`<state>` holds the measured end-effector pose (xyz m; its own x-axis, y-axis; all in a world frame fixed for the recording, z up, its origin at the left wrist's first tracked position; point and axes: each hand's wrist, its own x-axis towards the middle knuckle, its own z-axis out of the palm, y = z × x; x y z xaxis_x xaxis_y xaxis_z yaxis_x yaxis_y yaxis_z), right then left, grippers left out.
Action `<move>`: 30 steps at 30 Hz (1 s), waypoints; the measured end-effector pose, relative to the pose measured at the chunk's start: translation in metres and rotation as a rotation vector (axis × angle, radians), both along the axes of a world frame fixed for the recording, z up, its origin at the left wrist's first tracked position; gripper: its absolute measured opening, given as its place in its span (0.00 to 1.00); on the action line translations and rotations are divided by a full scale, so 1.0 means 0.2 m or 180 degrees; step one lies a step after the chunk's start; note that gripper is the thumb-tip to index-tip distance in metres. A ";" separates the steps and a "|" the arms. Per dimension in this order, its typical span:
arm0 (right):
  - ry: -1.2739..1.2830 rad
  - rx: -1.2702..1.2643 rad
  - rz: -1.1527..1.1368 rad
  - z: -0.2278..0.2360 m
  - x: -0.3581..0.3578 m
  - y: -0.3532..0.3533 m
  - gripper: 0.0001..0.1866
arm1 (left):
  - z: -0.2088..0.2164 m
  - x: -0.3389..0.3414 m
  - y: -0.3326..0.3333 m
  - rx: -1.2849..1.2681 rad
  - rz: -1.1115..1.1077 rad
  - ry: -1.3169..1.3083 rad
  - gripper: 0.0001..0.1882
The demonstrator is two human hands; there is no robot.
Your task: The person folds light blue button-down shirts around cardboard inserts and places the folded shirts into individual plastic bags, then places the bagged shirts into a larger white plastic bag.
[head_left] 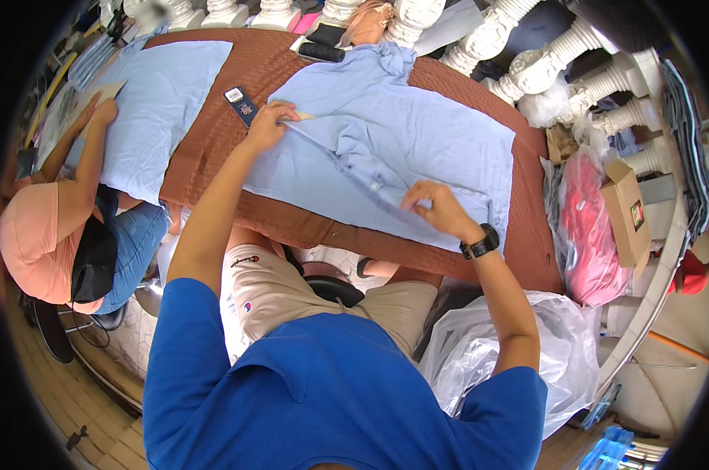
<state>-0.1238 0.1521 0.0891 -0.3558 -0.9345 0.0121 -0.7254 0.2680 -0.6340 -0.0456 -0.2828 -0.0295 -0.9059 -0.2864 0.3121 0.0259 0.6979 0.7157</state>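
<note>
A light blue shirt point(448, 125) lies spread on the brown-covered table before me, with loose folds around its middle. At its left end my left hand point(270, 127) is closed on the edge of the cloth, next to a small cream-coloured piece that sticks out. A strip along the shirt's front edge runs slanting from there to my right hand point(441, 210), which wears a black watch. Its fingers pinch that strip near the table's front; the cloth there is slightly blurred. Just beyond my left hand lies a dark blue hang tag point(241, 106) with a white label.
To the left a co-worker point(37, 235) handles another light blue garment point(155, 106). White balusters point(276, 14) line the far side, by a black pouch point(323, 45). At right are red bagged goods point(586, 235), an open cardboard box point(625, 215) and clear plastic bags point(519, 345).
</note>
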 end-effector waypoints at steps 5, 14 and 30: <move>0.0152 -0.0389 -0.0404 -0.01 0.08 -0.07 0.11 | 0.08 0.06 -0.07 0.0268 -0.0603 -0.0423 0.26; 0.0729 0.0021 -0.0374 -0.28 0.08 -0.11 0.16 | 0.08 0.05 -0.03 0.0048 -0.0511 -0.0464 0.28; 0.0316 -0.0320 -0.0418 -0.02 0.13 -0.07 0.05 | 0.05 0.06 -0.06 0.0090 -0.0550 -0.0149 0.20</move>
<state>-0.0973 0.1388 0.0857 -0.4669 -0.8725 0.1442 -0.7488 0.3034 -0.5893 -0.0336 -0.2955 -0.0199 -0.9557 -0.1332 0.2625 0.1100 0.6656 0.7382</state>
